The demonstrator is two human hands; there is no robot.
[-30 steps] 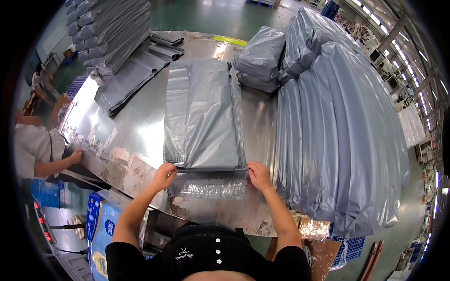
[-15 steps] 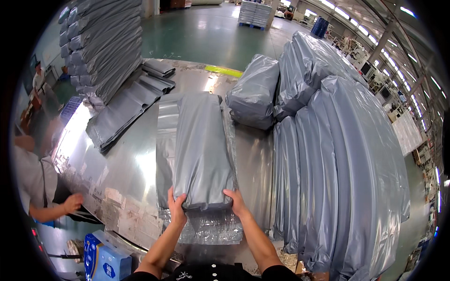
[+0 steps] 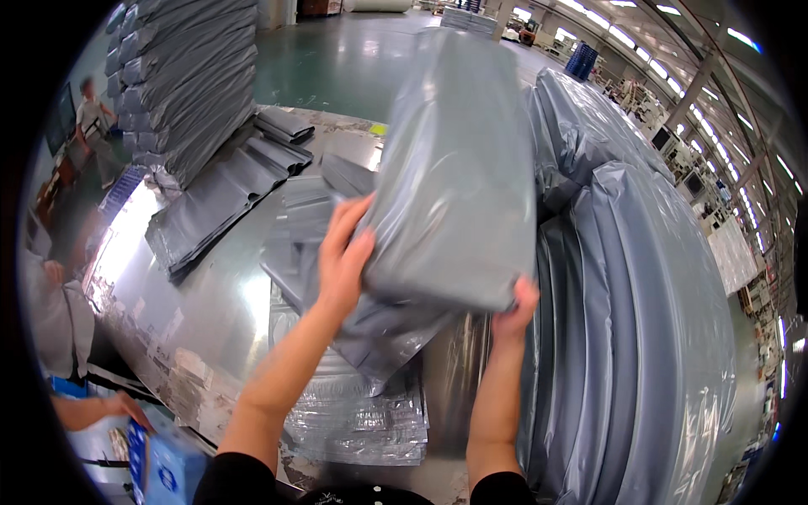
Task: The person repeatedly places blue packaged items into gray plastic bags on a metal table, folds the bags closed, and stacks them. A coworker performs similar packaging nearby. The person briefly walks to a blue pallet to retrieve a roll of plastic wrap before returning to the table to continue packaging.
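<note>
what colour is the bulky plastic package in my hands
The bulky plastic package is glossy grey; it shows best in the head view.

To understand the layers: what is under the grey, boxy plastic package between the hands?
Crumpled grey plastic sheeting shows below the package, then flat, shiny grey plastic layers on the silver metal table. The package hides the rest.

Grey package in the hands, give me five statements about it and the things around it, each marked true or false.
1. The left hand is on the package's left side. True.
2. The right hand is empty. False: it holds the near right corner of the package.
3. The package lies flat on the table. False: it is held up.
4. Flat bags lie beside the tall stack. True.
5. The tall stack stands at the right. False: at the left.
</note>
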